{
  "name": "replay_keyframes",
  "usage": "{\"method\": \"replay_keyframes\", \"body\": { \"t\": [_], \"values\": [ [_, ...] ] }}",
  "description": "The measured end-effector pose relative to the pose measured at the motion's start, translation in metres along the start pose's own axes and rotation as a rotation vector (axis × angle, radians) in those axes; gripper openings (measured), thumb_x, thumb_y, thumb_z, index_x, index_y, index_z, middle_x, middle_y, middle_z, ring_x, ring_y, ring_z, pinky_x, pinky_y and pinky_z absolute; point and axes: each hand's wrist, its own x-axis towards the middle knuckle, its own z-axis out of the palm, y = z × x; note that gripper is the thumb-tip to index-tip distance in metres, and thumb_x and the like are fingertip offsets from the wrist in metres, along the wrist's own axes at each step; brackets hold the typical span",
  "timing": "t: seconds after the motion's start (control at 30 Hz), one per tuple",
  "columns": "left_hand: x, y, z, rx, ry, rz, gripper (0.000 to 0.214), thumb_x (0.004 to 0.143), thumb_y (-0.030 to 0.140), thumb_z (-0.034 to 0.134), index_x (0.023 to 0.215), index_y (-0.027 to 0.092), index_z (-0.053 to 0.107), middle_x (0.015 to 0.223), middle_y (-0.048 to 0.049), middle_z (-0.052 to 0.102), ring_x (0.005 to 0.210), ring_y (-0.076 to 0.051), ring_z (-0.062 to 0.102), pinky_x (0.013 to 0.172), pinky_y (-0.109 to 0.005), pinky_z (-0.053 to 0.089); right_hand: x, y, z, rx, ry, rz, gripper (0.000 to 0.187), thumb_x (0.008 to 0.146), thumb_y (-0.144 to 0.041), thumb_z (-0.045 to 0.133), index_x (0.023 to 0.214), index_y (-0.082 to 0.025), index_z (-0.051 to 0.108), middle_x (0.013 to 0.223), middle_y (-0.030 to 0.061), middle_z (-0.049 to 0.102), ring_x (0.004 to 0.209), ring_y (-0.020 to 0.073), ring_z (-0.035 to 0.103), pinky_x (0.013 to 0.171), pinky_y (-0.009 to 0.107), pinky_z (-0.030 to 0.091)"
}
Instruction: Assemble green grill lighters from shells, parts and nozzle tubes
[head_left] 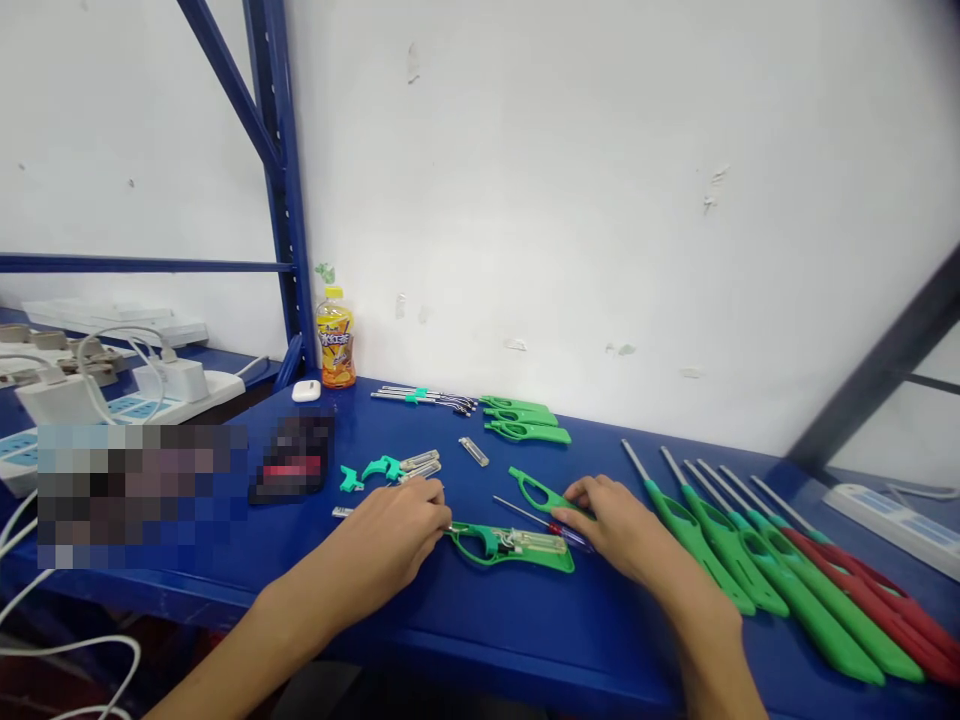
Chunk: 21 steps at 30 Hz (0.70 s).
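My left hand (401, 530) is closed round the front end of a long-nosed gas lighter (517, 545). It lies opened on the table, its green half shell holding a teal trigger and a clear fuel tank; the metal tube sticks out beyond my fingers on the left. My right hand (611, 520) has its thumb and fingers closed on the rear of a loose green half shell (541, 492). Just below that shell, a screwdriver (525, 513) with a purple-and-red handle lies partly beside my right hand. A clear fuel tank (474, 452) rests farther back.
Several assembled lighters (787, 570), green and red, lie at the right. Metal tubes with wires (424, 397) and green shells (525, 420) are near the wall. Teal triggers (382, 468) lie left. A drink bottle (335, 340) and white earbud case (306, 390) stand behind.
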Motion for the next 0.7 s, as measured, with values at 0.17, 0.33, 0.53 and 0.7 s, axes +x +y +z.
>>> {"method": "replay_keyframes", "body": {
  "t": [0.17,0.33,0.53,0.7],
  "values": [
    [-0.001,-0.001,0.000,-0.021,0.008,0.006,0.029,0.107,0.010,0.053,0.093,0.019,0.076,0.104,-0.0072,0.070,0.090,-0.024,0.071,0.073,-0.033,0.048,-0.005,-0.003,-0.007,0.004,-0.014,0.004,0.035,0.101,-0.055,0.062,0.105,-0.021,0.070,0.107,0.0112,0.072,0.103,0.0319,0.067,0.092,0.044,0.052],
    [0.000,-0.003,0.002,-0.028,0.004,0.005,0.027,0.107,0.012,0.053,0.097,0.020,0.077,0.106,-0.0066,0.071,0.092,-0.024,0.071,0.073,-0.033,0.048,-0.006,-0.006,-0.010,0.018,-0.024,-0.016,0.024,0.101,-0.044,0.065,0.105,-0.021,0.071,0.108,0.0105,0.072,0.104,0.0309,0.066,0.091,0.042,0.051],
    [0.002,-0.005,0.003,-0.038,0.005,0.004,0.027,0.107,0.012,0.054,0.097,0.020,0.078,0.108,-0.0066,0.071,0.093,-0.024,0.071,0.073,-0.033,0.047,-0.006,-0.009,-0.015,0.001,-0.020,-0.058,0.029,0.110,-0.041,0.049,0.108,-0.021,0.070,0.109,0.0105,0.073,0.101,0.0289,0.068,0.093,0.041,0.050],
    [0.001,-0.003,0.000,-0.041,0.006,0.004,0.028,0.106,0.011,0.053,0.098,0.019,0.078,0.108,-0.0070,0.070,0.091,-0.023,0.071,0.072,-0.033,0.047,-0.003,-0.011,-0.017,-0.036,-0.017,-0.076,0.030,0.110,-0.030,0.046,0.121,-0.018,0.071,0.114,0.0131,0.073,0.104,0.0294,0.069,0.095,0.041,0.050]
  ]
}}
